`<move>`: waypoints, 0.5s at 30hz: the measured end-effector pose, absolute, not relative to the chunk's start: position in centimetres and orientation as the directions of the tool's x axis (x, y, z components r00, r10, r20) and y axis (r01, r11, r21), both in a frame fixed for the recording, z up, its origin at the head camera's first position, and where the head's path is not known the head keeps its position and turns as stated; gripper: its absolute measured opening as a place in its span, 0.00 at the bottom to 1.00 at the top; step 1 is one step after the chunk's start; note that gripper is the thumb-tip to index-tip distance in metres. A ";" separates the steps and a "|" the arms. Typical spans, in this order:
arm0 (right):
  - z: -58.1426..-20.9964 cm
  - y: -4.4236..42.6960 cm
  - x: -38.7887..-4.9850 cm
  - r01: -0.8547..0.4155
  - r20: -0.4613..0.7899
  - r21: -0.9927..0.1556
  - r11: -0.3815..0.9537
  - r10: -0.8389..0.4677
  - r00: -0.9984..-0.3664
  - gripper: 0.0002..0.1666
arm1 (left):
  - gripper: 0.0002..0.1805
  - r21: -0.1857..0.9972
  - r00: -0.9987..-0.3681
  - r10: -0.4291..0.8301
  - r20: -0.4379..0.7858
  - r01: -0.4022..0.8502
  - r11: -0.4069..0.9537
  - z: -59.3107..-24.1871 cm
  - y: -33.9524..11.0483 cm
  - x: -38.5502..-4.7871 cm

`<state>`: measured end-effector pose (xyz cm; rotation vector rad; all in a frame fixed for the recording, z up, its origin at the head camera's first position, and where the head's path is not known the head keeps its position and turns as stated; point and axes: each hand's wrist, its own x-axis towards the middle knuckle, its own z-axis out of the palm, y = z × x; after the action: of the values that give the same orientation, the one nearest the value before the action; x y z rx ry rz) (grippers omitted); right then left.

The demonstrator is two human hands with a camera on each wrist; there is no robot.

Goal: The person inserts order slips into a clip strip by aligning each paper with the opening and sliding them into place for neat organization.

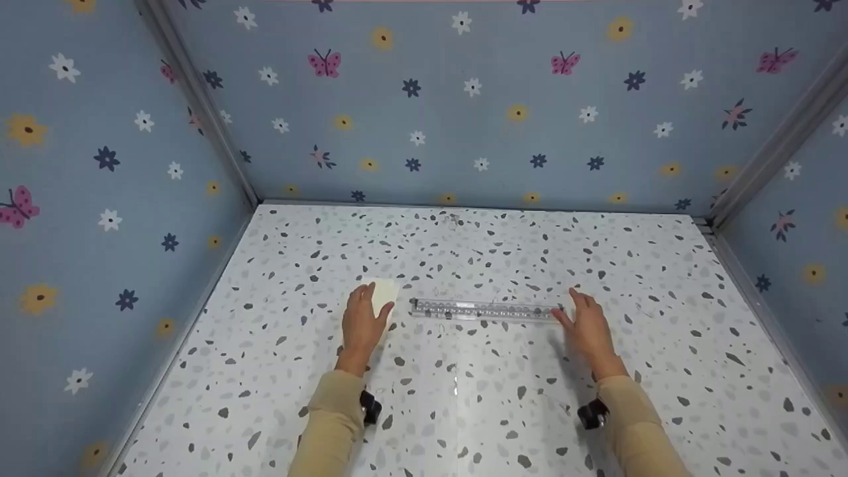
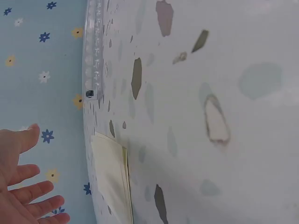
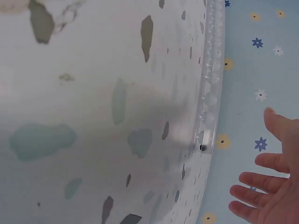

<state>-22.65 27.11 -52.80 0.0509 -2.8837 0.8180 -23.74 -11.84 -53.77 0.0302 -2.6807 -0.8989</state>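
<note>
A long clear plastic strip [image 1: 487, 310] is laid on the spotted desk [image 1: 477, 404]. Near its right end, the right hand [image 1: 588, 328] is held with fingers open. Pale yellow paper [image 1: 387, 290] is partly hidden by the left hand [image 1: 362, 319], its fingers open too. Flowers and butterflies are printed on the blue walls [image 1: 464, 53].

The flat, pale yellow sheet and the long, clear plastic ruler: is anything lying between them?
Nothing: the stretch from the sheet to the ruler is bare, speckled white tabletop, as the left wrist view shows.
</note>
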 end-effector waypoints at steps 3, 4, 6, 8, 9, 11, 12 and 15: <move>-53.1 27.2 -22.9 -0.061 0.130 -0.571 0.818 0.017 -0.991 0.34 | 0.29 0.604 -0.954 -0.142 0.264 0.049 0.795 -54.1 -12.0 -23.9; -53.2 27.3 -22.9 -0.063 0.129 -0.587 0.807 0.017 -0.992 0.33 | 0.29 0.609 -0.955 -0.149 0.255 0.039 0.793 -54.3 -12.1 -24.0; -53.4 27.4 -23.0 -0.062 0.128 -0.616 0.785 0.022 -0.992 0.32 | 0.29 0.615 -0.957 -0.164 0.239 0.018 0.788 -54.5 -12.2 -24.2; -53.6 27.4 -23.1 -0.055 0.122 -0.648 0.760 0.032 -0.992 0.31 | 0.29 0.622 -0.960 -0.173 0.221 0.001 0.783 -54.7 -12.4 -24.3; -53.7 27.5 -23.2 -0.052 0.120 -0.658 0.751 0.036 -0.992 0.30 | 0.29 0.624 -0.961 -0.177 0.212 -0.006 0.782 -54.8 -12.4 -24.4; -53.9 27.6 -23.3 -0.035 0.107 -0.679 0.734 0.052 -0.993 0.29 | 0.29 0.630 -0.962 -0.189 0.198 -0.023 0.776 -54.9 -12.5 -24.5; -54.1 27.6 -23.4 -0.024 0.100 -0.685 0.728 0.060 -0.993 0.29 | 0.29 0.633 -0.962 -0.195 0.192 -0.031 0.773 -55.0 -12.6 -24.6; -54.5 27.7 -23.5 0.006 0.077 -0.702 0.712 0.085 -0.993 0.29 | 0.28 0.645 -0.962 -0.214 0.171 -0.055 0.762 -55.2 -12.8 -24.7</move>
<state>-23.52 27.70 -54.49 -0.0748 -2.8095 1.1525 -24.72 -12.79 -55.17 0.2113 -2.7251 -0.9860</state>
